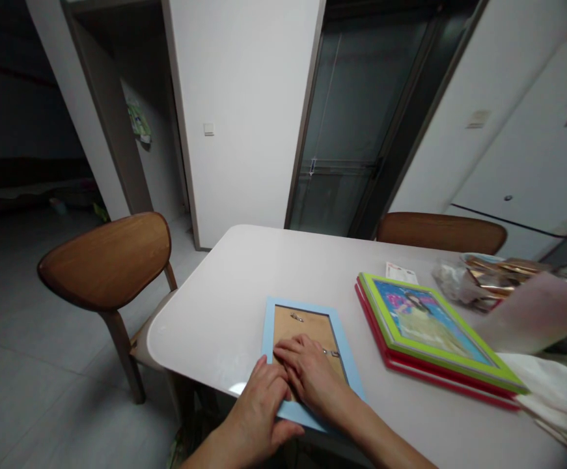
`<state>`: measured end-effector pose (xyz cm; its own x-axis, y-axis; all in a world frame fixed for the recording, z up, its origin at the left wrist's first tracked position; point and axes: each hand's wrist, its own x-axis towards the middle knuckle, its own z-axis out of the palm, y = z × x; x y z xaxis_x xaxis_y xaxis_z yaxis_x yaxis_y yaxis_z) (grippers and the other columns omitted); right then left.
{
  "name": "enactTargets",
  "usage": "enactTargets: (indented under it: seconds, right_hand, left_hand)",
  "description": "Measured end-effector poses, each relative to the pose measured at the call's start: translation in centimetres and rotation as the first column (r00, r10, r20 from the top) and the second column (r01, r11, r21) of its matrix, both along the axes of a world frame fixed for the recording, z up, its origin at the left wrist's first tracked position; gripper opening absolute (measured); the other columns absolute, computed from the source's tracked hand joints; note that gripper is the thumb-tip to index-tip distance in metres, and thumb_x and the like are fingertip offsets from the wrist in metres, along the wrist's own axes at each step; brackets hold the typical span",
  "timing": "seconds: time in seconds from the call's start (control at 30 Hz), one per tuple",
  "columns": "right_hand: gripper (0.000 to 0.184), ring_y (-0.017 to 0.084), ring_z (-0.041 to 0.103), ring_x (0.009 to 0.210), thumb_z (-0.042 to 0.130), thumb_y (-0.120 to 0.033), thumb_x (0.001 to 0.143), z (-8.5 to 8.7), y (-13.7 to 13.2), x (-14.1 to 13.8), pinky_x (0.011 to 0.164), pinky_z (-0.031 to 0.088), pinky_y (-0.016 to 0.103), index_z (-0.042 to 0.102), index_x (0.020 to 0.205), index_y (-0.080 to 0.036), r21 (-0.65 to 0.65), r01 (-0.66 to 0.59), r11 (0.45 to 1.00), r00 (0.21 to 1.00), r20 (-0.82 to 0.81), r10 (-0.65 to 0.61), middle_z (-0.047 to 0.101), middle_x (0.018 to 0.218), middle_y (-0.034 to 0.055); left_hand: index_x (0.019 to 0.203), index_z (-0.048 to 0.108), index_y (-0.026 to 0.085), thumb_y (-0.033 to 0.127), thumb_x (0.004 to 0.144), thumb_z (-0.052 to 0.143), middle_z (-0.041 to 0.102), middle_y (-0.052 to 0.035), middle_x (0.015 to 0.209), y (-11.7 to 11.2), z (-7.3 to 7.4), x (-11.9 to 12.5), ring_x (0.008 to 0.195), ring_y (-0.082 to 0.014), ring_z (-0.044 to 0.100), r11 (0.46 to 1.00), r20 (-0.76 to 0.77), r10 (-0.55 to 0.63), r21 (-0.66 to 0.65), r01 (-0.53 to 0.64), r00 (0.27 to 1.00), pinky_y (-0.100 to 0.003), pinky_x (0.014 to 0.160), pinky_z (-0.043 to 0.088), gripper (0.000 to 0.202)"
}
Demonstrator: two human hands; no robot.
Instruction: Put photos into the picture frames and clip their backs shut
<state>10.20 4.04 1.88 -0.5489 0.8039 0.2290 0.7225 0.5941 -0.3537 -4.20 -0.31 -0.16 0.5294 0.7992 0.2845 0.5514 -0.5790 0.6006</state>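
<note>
A light-blue picture frame [350, 355] lies face down at the table's near edge, its brown backing board [315, 324] showing. Small metal hangers are fixed to the board, one near the top and one near the right side. My left hand [262, 407] grips the frame's lower left corner, fingers over the edge and thumb by the bottom rail. Across the lower part of the board rests my right hand [312, 374], its fingers stretched out and pressing beside the left hand's fingertips. The hands hide the board's lower left area.
To the right, a green picture frame [375, 299] with a figure print lies on a red frame [395, 363]. Behind them are a small card [400, 272] and plastic-wrapped items [488, 280]. White cloth [556, 391] lies at far right. Wooden chairs stand left [112, 264] and behind [439, 231].
</note>
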Motion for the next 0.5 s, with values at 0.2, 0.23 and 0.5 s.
enactTargets:
  seconds: [0.2, 0.23, 0.5]
  right_hand:
    - [0.023, 0.017, 0.044, 0.085, 0.039, -0.019, 0.080, 0.3, -0.5, 0.2, 0.076, 0.033, 0.032, 0.060, 0.087, -0.022, -0.024, -0.069, 0.997, 0.997, -0.026, 0.068, 0.059, 0.094, 0.0022]
    - [0.023, 0.017, 0.045, 0.086, 0.039, -0.019, 0.079, 0.3, -0.2, 0.3, 0.077, 0.034, 0.032, 0.060, 0.088, -0.023, -0.030, -0.075, 0.997, 0.997, -0.039, 0.074, 0.059, 0.095, 0.0023]
    - [0.018, 0.015, 0.055, 0.068, 0.046, -0.025, 0.073, -1.2, 7.4, 2.2, 0.064, 0.038, 0.026, 0.061, 0.071, -0.018, -0.084, 0.464, 0.882, 0.874, -0.122, -0.471, 0.063, 0.073, 0.0046]
  left_hand:
    - [0.082, 0.047, 0.019, 0.026, 0.060, 0.068, 0.052, -0.0040, 0.097, 0.2, -0.2, 0.0, 0.097, -0.0192, 0.045, 1.000, 0.012, -0.002, -0.012, 0.003, 1.000, -0.040, 0.100, 0.016, 0.031]
    - [0.082, 0.047, 0.019, 0.027, 0.060, 0.068, 0.052, -0.0042, 0.097, 0.2, -0.2, 0.0, 0.097, -0.0195, 0.045, 1.000, 0.012, -0.004, -0.013, 0.004, 1.000, -0.041, 0.099, 0.017, 0.031]
    - [0.080, 0.046, 0.018, 0.031, 0.062, 0.065, 0.052, -0.0076, 0.099, 0.2, 0.0, -0.1, 0.096, -0.0207, 0.047, 1.000, 0.013, -0.008, -0.014, 0.008, 1.000, -0.046, 0.098, 0.018, 0.029]
